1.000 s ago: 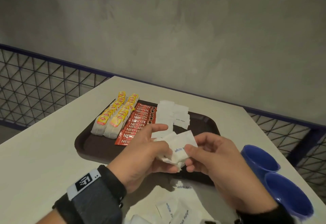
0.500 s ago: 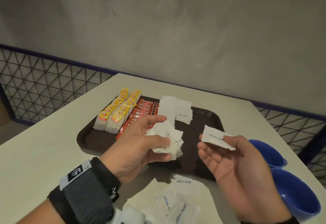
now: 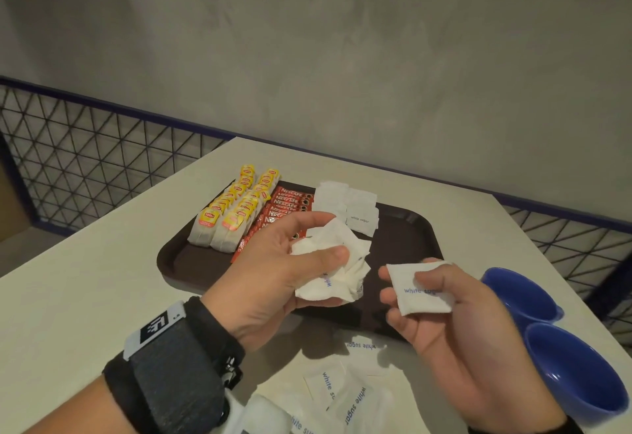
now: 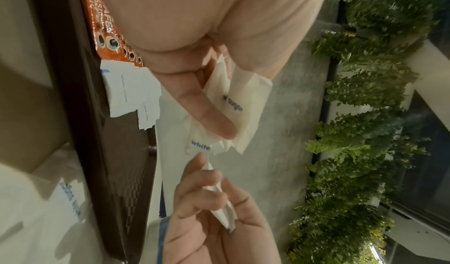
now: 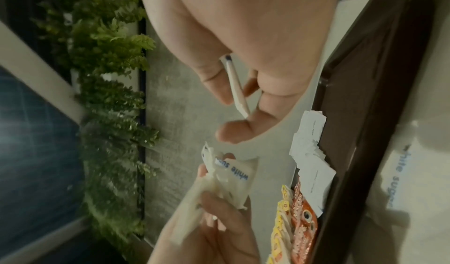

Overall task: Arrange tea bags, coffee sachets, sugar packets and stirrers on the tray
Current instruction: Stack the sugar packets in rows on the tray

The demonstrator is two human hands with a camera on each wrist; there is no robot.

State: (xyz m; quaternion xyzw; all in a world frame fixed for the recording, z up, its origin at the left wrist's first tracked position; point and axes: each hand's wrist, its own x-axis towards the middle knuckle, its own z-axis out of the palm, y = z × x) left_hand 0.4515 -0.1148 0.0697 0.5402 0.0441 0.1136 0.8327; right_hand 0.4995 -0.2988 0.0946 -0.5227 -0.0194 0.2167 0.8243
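White paper sugar packet (image 3: 421,289), single, pinched in right hand (image 3: 472,341): thumb on top over the print, fingers curled beneath. Packet lies roughly flat, long axis running left-right in head view, "white sugar" text reading upright to the wearer; thumb covers part of the word. Held above near edge of brown tray (image 3: 407,238). In right wrist view the same packet shows edge-on only, face not readable.

Left hand (image 3: 284,283) grips a crumpled bunch of sugar packets (image 3: 337,272), thumb pressed across, fingers wrapped under. Count in bunch: cannot tell, packets overlap at mixed angles.

On tray, L to R: two rows of Lipton tea bags (image 3: 232,209), long axis of rows running away from the wearer; Nescafe coffee sachets (image 3: 289,202), near ends hidden behind left hand; laid sugar packets (image 3: 345,206), overlapping, one label legible.

Loose sugar packets (image 3: 342,396) on beige table (image 3: 85,296) near the wearer, some cut off by bottom frame edge, print at varied headings. Two blue cups (image 3: 547,341) on their sides at right, lower one partly behind right hand.
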